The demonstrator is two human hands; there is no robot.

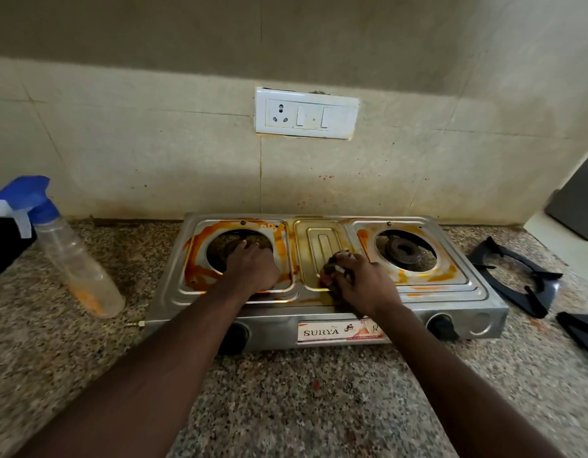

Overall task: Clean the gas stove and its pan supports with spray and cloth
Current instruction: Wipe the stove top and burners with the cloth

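Observation:
A steel two-burner gas stove (484, 305) stands on the granite counter, smeared with orange stains around both burner openings. My left hand (253, 267) rests on the left burner opening, fingers curled over its rim. My right hand (358, 280) presses a dark crumpled cloth (334, 264) on the stove's raised middle panel. A clear spray bottle (77, 262) with a blue trigger head stands left of the stove. Two black pan supports lie on the counter to the right, one (520, 276) beside the stove and another (580, 335) at the frame's edge.
A white socket and switch plate (307, 114) sits on the tiled wall behind the stove. A black object (5, 246) is at the far left beside the bottle. A grey appliance (580, 203) stands at the far right. Two black knobs are on the stove's front.

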